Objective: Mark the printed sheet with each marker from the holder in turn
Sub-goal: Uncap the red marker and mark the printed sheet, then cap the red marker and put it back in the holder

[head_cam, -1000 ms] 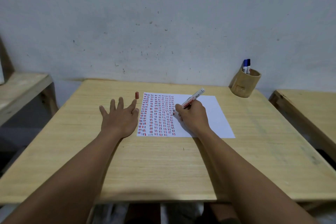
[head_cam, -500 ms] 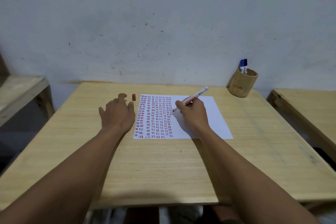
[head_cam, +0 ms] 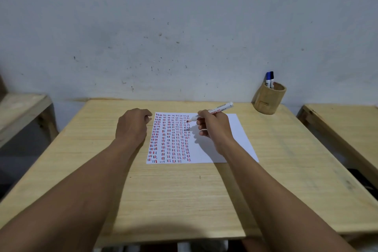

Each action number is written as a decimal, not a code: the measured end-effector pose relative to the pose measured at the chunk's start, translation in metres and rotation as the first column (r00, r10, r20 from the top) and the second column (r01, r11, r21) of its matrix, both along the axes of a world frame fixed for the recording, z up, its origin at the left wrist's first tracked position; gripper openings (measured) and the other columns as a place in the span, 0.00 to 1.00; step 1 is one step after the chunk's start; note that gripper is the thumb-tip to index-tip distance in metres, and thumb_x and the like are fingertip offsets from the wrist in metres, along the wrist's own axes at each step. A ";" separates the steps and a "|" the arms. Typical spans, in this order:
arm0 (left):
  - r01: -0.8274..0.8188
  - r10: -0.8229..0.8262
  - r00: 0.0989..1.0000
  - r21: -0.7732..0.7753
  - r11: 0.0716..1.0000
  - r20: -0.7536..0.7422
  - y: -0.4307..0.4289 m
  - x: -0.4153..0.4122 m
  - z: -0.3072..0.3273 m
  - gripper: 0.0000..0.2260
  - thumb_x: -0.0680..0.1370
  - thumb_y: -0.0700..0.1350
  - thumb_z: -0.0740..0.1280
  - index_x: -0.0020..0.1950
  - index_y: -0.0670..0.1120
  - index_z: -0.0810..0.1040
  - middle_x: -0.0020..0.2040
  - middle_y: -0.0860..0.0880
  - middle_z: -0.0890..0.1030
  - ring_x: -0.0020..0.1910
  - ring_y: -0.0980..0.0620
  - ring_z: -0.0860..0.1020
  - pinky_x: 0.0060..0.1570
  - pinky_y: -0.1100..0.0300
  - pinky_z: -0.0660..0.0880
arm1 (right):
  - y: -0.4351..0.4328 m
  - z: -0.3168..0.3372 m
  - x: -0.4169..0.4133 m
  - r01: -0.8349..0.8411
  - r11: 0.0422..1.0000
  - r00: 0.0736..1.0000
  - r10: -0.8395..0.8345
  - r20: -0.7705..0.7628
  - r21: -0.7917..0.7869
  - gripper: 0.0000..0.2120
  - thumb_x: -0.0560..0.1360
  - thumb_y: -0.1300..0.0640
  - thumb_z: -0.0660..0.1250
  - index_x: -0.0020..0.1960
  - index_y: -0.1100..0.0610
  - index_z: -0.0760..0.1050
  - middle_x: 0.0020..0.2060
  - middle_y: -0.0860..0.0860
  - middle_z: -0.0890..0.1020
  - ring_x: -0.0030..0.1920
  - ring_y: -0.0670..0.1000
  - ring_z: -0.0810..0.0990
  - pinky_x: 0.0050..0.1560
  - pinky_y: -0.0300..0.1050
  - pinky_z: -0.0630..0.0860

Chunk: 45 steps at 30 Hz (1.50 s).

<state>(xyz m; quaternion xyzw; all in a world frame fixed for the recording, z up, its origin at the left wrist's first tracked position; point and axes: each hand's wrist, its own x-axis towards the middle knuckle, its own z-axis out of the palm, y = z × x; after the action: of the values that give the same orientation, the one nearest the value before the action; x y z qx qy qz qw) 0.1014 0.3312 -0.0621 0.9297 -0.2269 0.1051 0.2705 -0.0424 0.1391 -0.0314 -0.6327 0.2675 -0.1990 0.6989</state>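
Right hand [head_cam: 212, 127] grips red marker [head_cam: 212, 111], tip at sheet [head_cam: 225, 139] for next dash. Left hand [head_cam: 132, 125] curled beside sheet, possibly around cap; contents hidden.

Both bare forearms reach forward, the left hand [head_cam: 133, 127] curled knuckles-up with fingers tucked under, the right hand [head_cam: 214, 127] in a closed pen-style grip.

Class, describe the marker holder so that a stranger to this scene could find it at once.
Start at the wooden table and go to its far right corner by the wall. The bamboo cup stands there, alone off the sheet, with two capped markers poking out.
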 end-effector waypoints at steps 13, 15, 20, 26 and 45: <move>-0.042 -0.222 0.914 -0.623 0.781 -0.340 -0.041 -0.055 0.065 0.03 0.79 0.44 0.71 0.50 0.47 0.85 0.44 0.52 0.88 0.48 0.52 0.84 0.42 0.61 0.75 | 0.009 0.037 -0.013 -0.016 0.947 0.989 -0.031 0.142 0.321 0.06 0.78 0.61 0.69 0.46 0.64 0.81 0.34 0.54 0.81 0.30 0.47 0.77 0.32 0.37 0.80; -0.042 -0.285 0.877 -0.653 0.756 -0.386 -0.045 -0.059 0.068 0.03 0.79 0.45 0.71 0.50 0.48 0.85 0.46 0.51 0.88 0.51 0.50 0.84 0.51 0.54 0.78 | 0.006 0.043 -0.016 -0.019 0.948 0.987 -0.033 0.158 0.317 0.07 0.79 0.59 0.69 0.45 0.62 0.81 0.34 0.53 0.82 0.31 0.46 0.78 0.34 0.37 0.80; -0.055 -0.365 0.822 -0.699 0.713 -0.437 -0.055 -0.075 0.079 0.05 0.80 0.45 0.69 0.53 0.46 0.84 0.50 0.50 0.88 0.50 0.53 0.83 0.49 0.54 0.77 | 0.004 0.050 -0.023 -0.030 0.963 0.989 -0.009 0.145 0.267 0.07 0.78 0.56 0.71 0.46 0.59 0.83 0.37 0.52 0.84 0.33 0.45 0.79 0.33 0.38 0.79; -0.061 -0.400 0.793 -0.714 0.697 -0.459 -0.062 -0.086 0.084 0.06 0.81 0.44 0.69 0.54 0.45 0.85 0.49 0.51 0.88 0.50 0.54 0.83 0.45 0.57 0.76 | 0.002 0.054 -0.033 -0.008 0.975 0.991 -0.021 0.130 0.223 0.06 0.77 0.54 0.73 0.47 0.58 0.83 0.36 0.49 0.83 0.34 0.45 0.79 0.34 0.39 0.78; 0.020 -0.319 0.897 -0.692 0.722 -0.306 -0.097 -0.111 0.104 0.03 0.75 0.46 0.74 0.46 0.49 0.88 0.42 0.52 0.88 0.46 0.52 0.85 0.54 0.51 0.81 | -0.007 0.064 -0.043 0.158 0.987 0.979 -0.162 0.122 0.035 0.11 0.80 0.63 0.65 0.62 0.59 0.75 0.39 0.59 0.81 0.33 0.50 0.78 0.38 0.46 0.80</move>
<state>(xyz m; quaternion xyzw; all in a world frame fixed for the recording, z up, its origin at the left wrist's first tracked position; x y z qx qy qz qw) -0.0094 0.2341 0.0418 0.7438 -0.1984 -0.0406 0.6370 -0.0858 0.1324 0.0326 -0.5868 0.2761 -0.2901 0.7038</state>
